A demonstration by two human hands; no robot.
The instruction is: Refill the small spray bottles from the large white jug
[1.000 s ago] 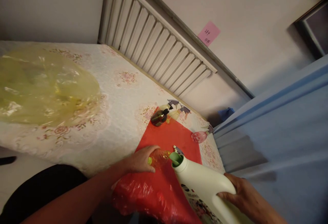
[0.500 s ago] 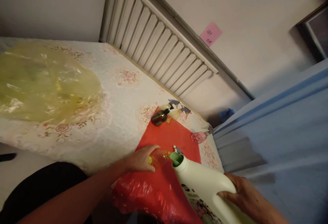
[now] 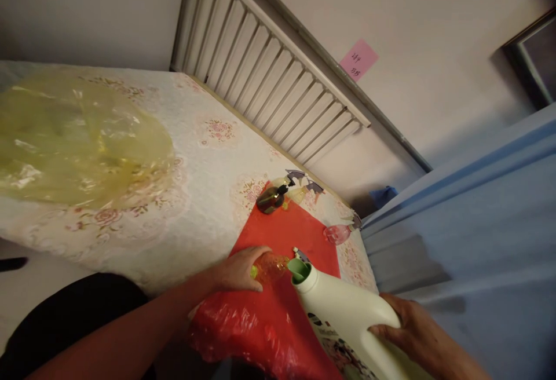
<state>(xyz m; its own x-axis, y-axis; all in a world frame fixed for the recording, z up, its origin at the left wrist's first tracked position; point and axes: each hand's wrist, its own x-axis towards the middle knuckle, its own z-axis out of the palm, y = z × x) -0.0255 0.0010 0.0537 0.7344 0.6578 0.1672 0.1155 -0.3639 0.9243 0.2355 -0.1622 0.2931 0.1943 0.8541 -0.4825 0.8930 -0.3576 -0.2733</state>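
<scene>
My left hand (image 3: 243, 270) is wrapped round a clear spray bottle (image 3: 271, 267) with its top off, on a red sheet (image 3: 286, 229). Some yellow-green shows at the bottle's base. My right hand (image 3: 406, 333) grips the handle of a large pale jug (image 3: 343, 304), tilted so that its green spout (image 3: 297, 269) meets the bottle's mouth. Whether liquid is flowing I cannot tell. Just behind the spout lies a spray head (image 3: 300, 254), partly hidden by the jug.
A dark spray bottle (image 3: 270, 199), pale yellow ones and a pink spray bottle (image 3: 337, 234) stand near the table's back edge. Red plastic film (image 3: 243, 328) bunches at the front. A yellow plastic bag (image 3: 82, 142) lies at left. Beyond are a radiator (image 3: 269, 67) and a blue curtain (image 3: 469, 218).
Both hands, the bottle and the tilted jug keep practically the same place. Only the view has shifted slightly.
</scene>
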